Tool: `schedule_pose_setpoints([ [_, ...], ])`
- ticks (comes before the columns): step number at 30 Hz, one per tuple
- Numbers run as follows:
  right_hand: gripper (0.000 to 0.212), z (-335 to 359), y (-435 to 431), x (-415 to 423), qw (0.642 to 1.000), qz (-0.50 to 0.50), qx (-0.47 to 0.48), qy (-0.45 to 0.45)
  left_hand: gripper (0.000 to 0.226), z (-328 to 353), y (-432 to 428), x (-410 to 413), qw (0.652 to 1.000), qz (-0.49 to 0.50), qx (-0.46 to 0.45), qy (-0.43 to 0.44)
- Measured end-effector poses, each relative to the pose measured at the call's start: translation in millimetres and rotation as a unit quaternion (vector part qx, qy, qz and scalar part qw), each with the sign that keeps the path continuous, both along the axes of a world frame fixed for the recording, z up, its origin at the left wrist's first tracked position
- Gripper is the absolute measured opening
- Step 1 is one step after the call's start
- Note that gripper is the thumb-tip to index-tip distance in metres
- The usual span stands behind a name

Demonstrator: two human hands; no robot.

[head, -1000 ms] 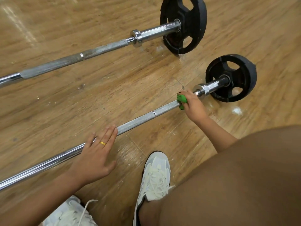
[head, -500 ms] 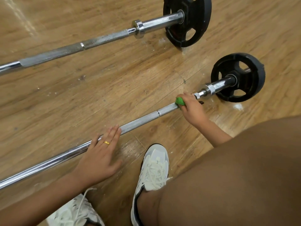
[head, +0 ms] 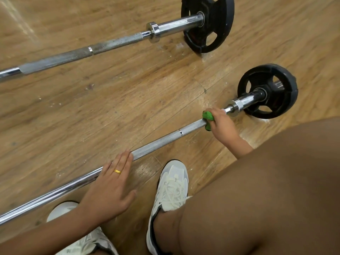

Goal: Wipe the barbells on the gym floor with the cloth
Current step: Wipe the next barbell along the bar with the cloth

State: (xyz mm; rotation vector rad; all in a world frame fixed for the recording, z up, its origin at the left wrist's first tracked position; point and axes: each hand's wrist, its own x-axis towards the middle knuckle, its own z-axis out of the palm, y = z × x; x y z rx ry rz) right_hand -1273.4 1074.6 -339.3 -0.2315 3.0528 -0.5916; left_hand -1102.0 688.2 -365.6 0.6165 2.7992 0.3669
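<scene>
My right hand grips the green cloth around the near barbell by its collar, the bar running down-left toward my flat left hand resting on it.

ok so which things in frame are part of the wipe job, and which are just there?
In the job: near barbell; green cloth, gripped against it by the right hand; left hand, resting on its shaft; far barbell, no hand on it.
Just there: white shoes; gold ring; wooden floor.
</scene>
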Motion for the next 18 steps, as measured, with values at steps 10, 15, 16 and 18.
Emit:
schedule_pose_setpoints([
  [10,0.02,2,-1,13,1.0,-0.006,0.004,-0.016,0.092,-6,-1,2,0.996,-0.072,-0.007,0.053],
  [15,0.016,-7,-29,26,1.0,-0.004,-0.007,-0.003,0.094,-4,-1,4,0.996,-0.077,-0.007,0.049],
  [16,0.016,-7,-33,29,1.0,0.025,-0.017,-0.007,0.095,-4,0,4,0.996,-0.079,-0.011,0.051],
  [18,0.015,-4,-33,27,0.998,0.055,-0.022,-0.017,0.095,-3,-1,4,0.995,-0.083,-0.019,0.053],
])
